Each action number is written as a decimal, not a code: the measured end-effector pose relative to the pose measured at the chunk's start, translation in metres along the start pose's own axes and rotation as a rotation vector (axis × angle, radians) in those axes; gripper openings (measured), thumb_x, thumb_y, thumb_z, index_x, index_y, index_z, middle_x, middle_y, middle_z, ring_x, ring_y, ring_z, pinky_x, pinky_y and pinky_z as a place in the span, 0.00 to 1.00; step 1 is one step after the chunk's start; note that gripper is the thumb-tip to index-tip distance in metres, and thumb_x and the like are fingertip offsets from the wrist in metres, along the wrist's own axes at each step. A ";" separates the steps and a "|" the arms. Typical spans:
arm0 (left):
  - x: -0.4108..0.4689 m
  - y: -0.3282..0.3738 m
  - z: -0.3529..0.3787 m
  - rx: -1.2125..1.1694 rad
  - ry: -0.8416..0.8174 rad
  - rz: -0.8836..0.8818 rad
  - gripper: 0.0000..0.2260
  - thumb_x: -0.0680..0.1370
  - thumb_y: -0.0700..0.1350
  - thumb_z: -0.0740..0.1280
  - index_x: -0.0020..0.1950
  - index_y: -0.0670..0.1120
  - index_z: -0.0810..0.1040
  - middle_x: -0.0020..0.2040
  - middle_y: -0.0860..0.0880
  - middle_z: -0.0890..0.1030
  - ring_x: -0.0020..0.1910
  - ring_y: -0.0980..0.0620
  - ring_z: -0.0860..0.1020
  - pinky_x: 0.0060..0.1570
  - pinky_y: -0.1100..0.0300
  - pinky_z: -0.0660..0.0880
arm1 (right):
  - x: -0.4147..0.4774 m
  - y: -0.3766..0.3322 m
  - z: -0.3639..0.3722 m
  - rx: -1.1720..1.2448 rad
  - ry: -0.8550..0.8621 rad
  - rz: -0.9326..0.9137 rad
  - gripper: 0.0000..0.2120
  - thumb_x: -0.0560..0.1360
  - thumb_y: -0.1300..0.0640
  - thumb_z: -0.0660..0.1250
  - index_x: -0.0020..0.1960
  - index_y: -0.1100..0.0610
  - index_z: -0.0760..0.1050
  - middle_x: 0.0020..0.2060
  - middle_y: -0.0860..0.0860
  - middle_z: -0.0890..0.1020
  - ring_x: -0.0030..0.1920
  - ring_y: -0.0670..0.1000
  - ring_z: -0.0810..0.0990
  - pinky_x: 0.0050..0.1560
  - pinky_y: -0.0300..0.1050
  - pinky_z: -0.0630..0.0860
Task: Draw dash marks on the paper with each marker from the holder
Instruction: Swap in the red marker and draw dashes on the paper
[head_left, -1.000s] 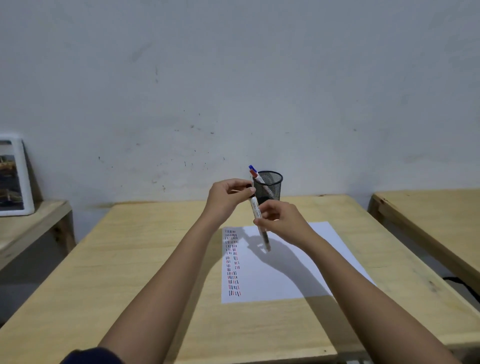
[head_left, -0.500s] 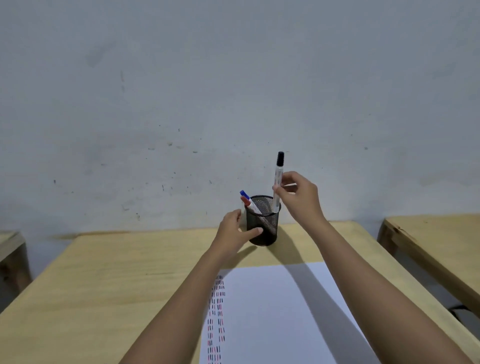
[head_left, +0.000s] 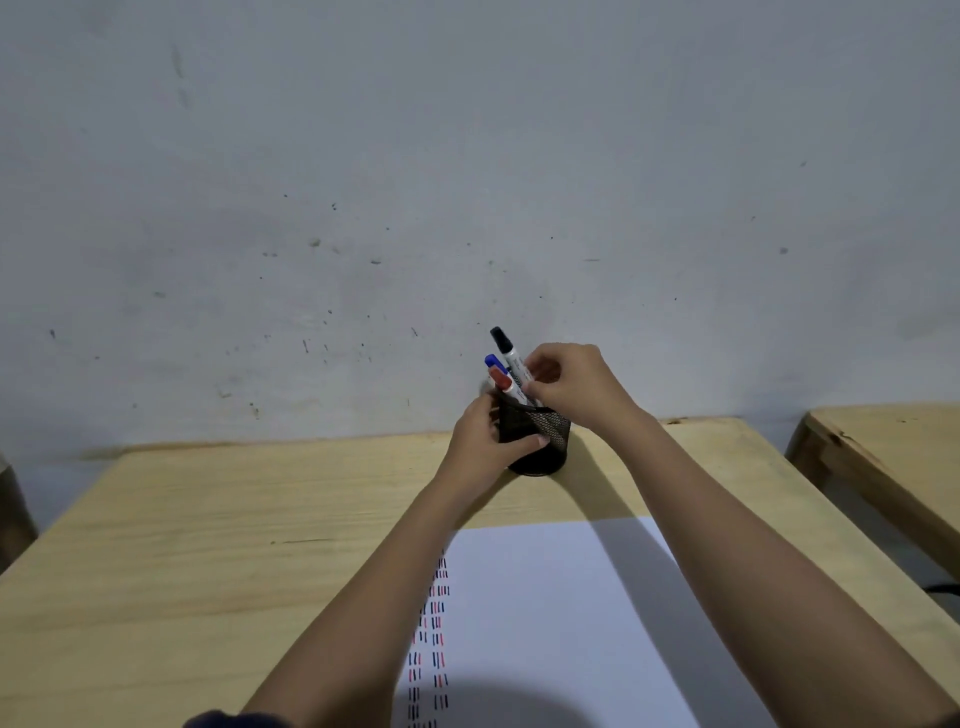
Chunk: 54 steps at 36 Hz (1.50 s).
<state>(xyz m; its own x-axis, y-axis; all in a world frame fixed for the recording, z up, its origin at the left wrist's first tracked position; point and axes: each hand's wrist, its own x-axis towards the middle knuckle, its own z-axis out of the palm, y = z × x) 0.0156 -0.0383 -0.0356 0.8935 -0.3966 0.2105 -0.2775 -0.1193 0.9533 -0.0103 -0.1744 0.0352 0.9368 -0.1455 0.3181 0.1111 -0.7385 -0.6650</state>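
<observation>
A black mesh holder (head_left: 550, 441) stands at the far edge of the wooden table (head_left: 208, 545), tilted slightly toward me. My left hand (head_left: 485, 441) grips its left side. My right hand (head_left: 569, 384) pinches the black-capped marker (head_left: 508, 356), whose lower end sits inside the holder. A blue-capped marker (head_left: 492, 360) and a red-capped marker (head_left: 500, 378) lean in the holder beside it. The white paper (head_left: 561, 623) lies near me, with columns of red, blue and black dashes along its left side.
A grey, speckled wall (head_left: 467, 182) rises directly behind the holder. A second wooden table (head_left: 893, 447) stands to the right, across a narrow gap. Part of another piece of furniture shows at the far left edge.
The capped black marker went from above the paper to the holder and is now lowered into it. My left hand moved onto the holder and grips it. The camera came closer.
</observation>
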 end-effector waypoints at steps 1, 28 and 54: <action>0.001 -0.001 0.000 -0.003 -0.006 0.004 0.25 0.65 0.44 0.77 0.59 0.47 0.73 0.57 0.48 0.80 0.56 0.55 0.80 0.53 0.64 0.76 | 0.001 -0.001 0.000 -0.032 -0.025 0.000 0.07 0.69 0.63 0.68 0.45 0.57 0.81 0.41 0.54 0.84 0.43 0.51 0.81 0.46 0.44 0.78; 0.002 0.000 -0.005 -0.022 -0.033 -0.018 0.20 0.68 0.39 0.76 0.56 0.45 0.74 0.49 0.56 0.79 0.45 0.68 0.80 0.43 0.74 0.75 | 0.004 -0.008 -0.001 0.035 -0.201 0.017 0.08 0.70 0.61 0.72 0.50 0.55 0.82 0.43 0.52 0.84 0.43 0.46 0.81 0.35 0.21 0.70; -0.030 0.042 -0.009 -0.004 0.108 -0.075 0.09 0.73 0.38 0.69 0.51 0.46 0.75 0.49 0.49 0.77 0.47 0.53 0.76 0.42 0.62 0.76 | -0.045 -0.048 -0.023 0.211 0.231 -0.238 0.11 0.75 0.64 0.65 0.55 0.60 0.79 0.48 0.50 0.79 0.47 0.47 0.79 0.48 0.26 0.73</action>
<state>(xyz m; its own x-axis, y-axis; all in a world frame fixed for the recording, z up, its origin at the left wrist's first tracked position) -0.0200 -0.0231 0.0004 0.9448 -0.2859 0.1602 -0.2070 -0.1416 0.9680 -0.0651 -0.1476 0.0679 0.7797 -0.1485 0.6083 0.4050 -0.6212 -0.6708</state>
